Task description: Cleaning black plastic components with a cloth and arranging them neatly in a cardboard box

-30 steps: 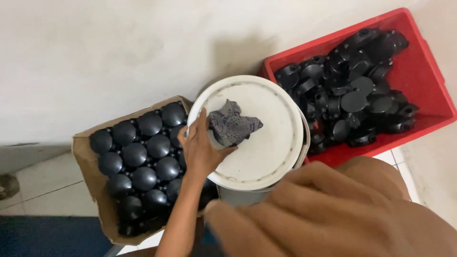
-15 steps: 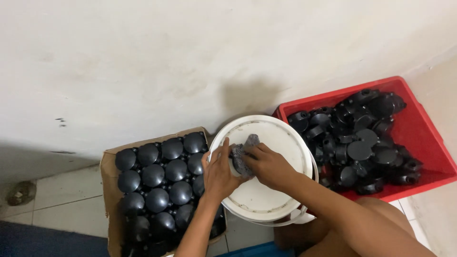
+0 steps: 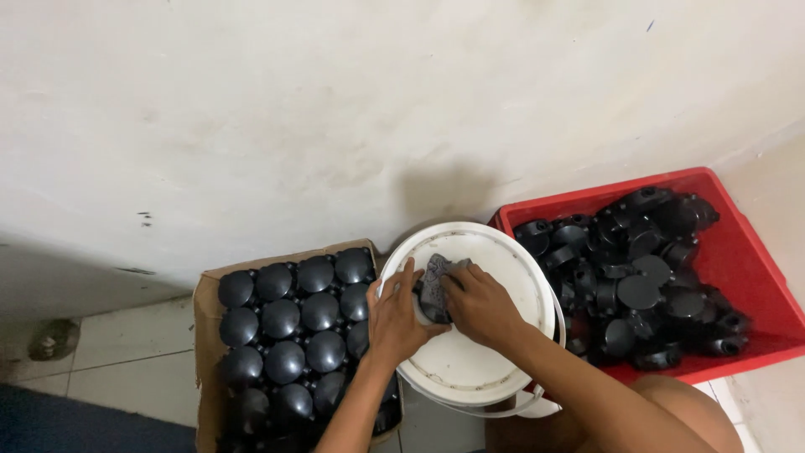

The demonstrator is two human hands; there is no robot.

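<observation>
Head view: my left hand (image 3: 396,315) and right hand (image 3: 480,304) both clench a grey cloth (image 3: 436,285) on the white bucket lid (image 3: 470,369). Cardboard box (image 3: 204,335) of black domed caps (image 3: 285,317) lies left; red crate (image 3: 746,277) right.

A cardboard box (image 3: 207,289) of black domed caps (image 3: 281,319) and a red crate (image 3: 738,243) of black parts (image 3: 641,289) flank the wall.

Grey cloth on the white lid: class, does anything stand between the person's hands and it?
Nothing visible does. The left hand and right hand both grip the grey cloth directly, atop the white bucket lid.
</observation>
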